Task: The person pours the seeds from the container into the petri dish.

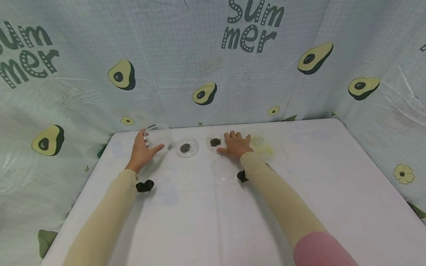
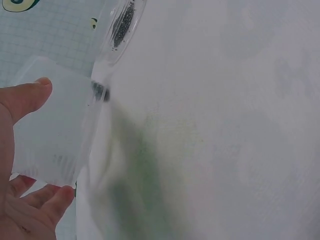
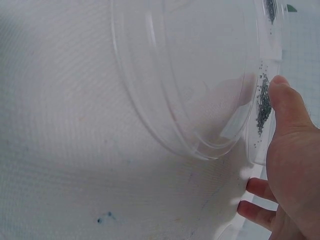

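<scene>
evidently midway through the work, a person in beige sleeves reaches both bare hands across a white-covered table before a pale avocado-print backdrop. the left hand holds a clear, colourless plastic container, thumb on one side and fingers on the other, in a wide grip. a dark patch shows at the container's lower edge; whether its base meets the table cannot be told. near it lies a round, clear, shallow dish with a small heap of dark grey grains. the right hand, fingers spread, reaches over the right side of a second clear round dish of blackish grains, thumb at its near edge, with no firm hold to be seen. two dishes, then, appear served. a bare clear round piece, dish or lid, lies nearer the person with nothing visible in it; another clear round dish, beyond the right hand, shows a yellowish tint, its contents uncertain. both grain heaps lie uncovered, and the container seemingly has some dark matter left.
</scene>
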`<state>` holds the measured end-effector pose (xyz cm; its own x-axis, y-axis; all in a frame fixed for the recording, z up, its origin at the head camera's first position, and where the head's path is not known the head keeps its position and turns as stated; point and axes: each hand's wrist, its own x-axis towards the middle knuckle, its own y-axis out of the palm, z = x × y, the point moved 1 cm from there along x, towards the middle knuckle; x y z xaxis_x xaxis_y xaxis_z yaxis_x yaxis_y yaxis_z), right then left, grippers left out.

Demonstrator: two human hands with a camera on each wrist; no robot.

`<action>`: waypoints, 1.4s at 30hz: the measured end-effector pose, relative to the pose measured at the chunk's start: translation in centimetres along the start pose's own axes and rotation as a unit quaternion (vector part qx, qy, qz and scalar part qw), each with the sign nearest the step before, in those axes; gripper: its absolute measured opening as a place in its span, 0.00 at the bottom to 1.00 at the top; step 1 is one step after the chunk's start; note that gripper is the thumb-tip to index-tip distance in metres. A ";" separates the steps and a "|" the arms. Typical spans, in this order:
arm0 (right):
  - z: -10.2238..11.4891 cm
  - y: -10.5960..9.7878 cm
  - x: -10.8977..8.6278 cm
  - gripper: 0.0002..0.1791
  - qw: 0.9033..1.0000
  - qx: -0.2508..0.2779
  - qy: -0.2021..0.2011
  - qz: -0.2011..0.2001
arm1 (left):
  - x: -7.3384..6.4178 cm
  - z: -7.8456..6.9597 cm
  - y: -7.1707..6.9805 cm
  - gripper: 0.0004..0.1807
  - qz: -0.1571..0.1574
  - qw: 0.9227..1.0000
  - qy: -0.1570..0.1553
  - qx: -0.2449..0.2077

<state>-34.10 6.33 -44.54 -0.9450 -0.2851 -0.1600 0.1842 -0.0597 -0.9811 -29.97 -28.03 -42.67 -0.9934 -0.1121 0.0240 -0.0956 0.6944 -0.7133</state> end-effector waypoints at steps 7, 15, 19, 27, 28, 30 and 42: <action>0.2 -0.3 -0.1 0.44 1.000 0.001 -0.004 -0.001 | 0.0 1.0 -0.2 0.58 0.028 0.999 -0.014 -0.014; 0.3 -0.1 0.1 0.44 1.000 0.004 -0.004 -0.001 | -0.2 1.5 -0.3 0.58 0.037 0.999 -0.022 0.008; 0.2 0.0 0.3 0.44 1.000 0.003 -0.003 -0.002 | -0.2 1.5 -0.5 0.57 0.041 0.999 -0.020 0.017; 0.2 -0.2 -0.2 0.48 1.000 0.013 0.009 0.003 | -0.6 1.6 -1.2 0.59 0.045 0.998 -0.007 0.033; 0.2 -0.2 -0.2 0.49 1.000 0.013 0.009 0.003 | -0.6 1.6 -1.3 0.60 0.041 0.998 -0.003 0.037; 0.1 -0.1 -0.2 0.50 1.000 0.013 0.009 0.001 | -0.8 1.4 -1.4 0.60 0.033 0.998 0.008 0.045; -0.2 -0.7 -0.4 0.47 0.998 0.049 -0.006 -0.035 | -1.1 -0.5 -2.2 0.55 -0.006 0.995 0.072 0.073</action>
<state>-33.93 6.70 -43.80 -0.9535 -0.2878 -0.0893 0.1435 -0.1730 -0.9744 -28.68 -29.07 -40.82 -0.9921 -0.0094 0.1250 -0.1071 0.5817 -0.8063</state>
